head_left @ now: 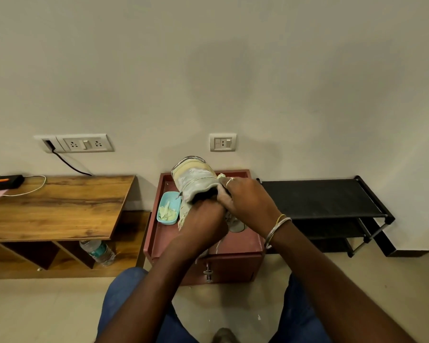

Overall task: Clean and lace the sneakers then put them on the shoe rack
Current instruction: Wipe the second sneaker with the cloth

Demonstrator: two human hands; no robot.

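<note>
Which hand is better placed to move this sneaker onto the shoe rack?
Probably the right hand: it holds the sneaker on the side facing the black shoe rack, which stands right of the red cabinet. The left hand would have to cross over.

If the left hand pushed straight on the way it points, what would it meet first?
The inside of the sneaker: the left hand points away from the person into its dark opening, fingers hidden there. How deep it already sits cannot be told.
</note>
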